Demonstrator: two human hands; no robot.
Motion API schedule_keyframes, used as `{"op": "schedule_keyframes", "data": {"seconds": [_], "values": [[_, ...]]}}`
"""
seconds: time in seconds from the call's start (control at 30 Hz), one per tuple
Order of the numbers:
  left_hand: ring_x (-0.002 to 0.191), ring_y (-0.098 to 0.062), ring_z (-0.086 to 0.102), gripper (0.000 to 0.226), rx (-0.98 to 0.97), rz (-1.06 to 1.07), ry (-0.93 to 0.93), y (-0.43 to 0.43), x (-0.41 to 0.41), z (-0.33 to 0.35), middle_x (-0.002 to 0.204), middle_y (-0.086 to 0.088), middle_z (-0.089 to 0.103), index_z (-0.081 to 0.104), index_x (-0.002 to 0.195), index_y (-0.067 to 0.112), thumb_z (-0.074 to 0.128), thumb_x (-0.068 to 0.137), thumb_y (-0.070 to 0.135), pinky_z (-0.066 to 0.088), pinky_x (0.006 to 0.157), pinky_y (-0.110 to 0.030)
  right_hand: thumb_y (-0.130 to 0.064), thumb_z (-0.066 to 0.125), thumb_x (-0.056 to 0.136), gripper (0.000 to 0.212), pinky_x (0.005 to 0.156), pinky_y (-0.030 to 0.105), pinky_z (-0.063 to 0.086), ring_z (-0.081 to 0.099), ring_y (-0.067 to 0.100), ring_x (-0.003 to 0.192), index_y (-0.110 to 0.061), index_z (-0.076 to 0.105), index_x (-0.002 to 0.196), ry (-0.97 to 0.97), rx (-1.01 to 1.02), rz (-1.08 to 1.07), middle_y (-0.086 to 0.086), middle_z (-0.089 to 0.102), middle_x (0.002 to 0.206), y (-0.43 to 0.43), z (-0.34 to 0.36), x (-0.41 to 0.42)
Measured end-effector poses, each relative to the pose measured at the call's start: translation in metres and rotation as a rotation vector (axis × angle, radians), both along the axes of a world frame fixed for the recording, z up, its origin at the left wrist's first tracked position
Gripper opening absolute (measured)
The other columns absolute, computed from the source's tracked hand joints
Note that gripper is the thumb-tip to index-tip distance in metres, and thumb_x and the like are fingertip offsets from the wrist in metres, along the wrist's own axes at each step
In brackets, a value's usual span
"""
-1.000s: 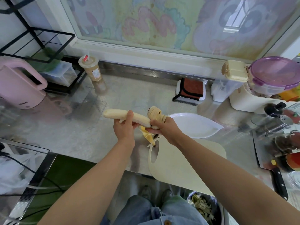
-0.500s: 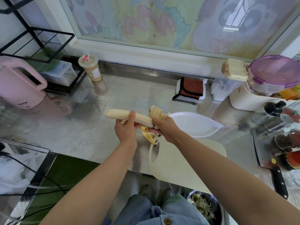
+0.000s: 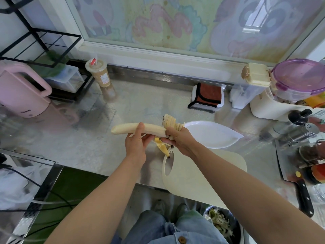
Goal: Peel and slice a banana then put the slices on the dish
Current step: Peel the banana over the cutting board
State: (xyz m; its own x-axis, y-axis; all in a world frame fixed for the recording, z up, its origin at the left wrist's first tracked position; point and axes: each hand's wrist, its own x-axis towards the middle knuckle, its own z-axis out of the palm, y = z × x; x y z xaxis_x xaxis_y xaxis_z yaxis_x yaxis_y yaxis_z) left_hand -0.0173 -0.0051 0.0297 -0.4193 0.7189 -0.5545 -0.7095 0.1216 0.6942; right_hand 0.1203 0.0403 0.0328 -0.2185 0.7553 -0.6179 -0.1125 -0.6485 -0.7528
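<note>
My left hand curls round the peeled banana; my right hand pinches the peel, white dish at three o'clock

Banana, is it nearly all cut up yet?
Not yet. Peeling looks almost done: the banana is bare along most of its length. In hand: the left hand holds it while the right hand grips the peel bunched at its end. Left: slicing on the cutting board with the knife, then filling the dish, which has no slices.
</note>
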Motion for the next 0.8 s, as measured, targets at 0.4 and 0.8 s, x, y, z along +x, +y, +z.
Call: {"op": "schedule_keyframes", "data": {"seconds": [0.4,0.8], "values": [[0.084,-0.016,0.061,0.014,-0.039,-0.047,-0.309,0.007,-0.018,0.006,0.089,-0.007,0.060,0.056,0.094,0.009,0.059,0.093,0.022,0.059,0.061,-0.027,0.005,0.056,0.085,0.010,0.076,0.026,0.059,0.071,0.019,0.077,0.003,0.060,0.094,0.091,-0.052,0.014,0.010,0.067,0.095,0.005,0.001,0.010],[0.094,-0.019,0.062,0.012,0.008,0.133,-0.053,0.000,-0.059,0.009,0.101,-0.007,0.059,0.055,0.101,0.013,0.061,0.093,0.020,0.056,0.084,-0.036,0.002,0.054,0.092,0.031,0.081,0.033,0.058,0.067,0.028,0.098,0.009,0.051,0.122,0.290,0.210,0.148,0.019,0.064,0.114,0.034,0.052,-0.035]]}}
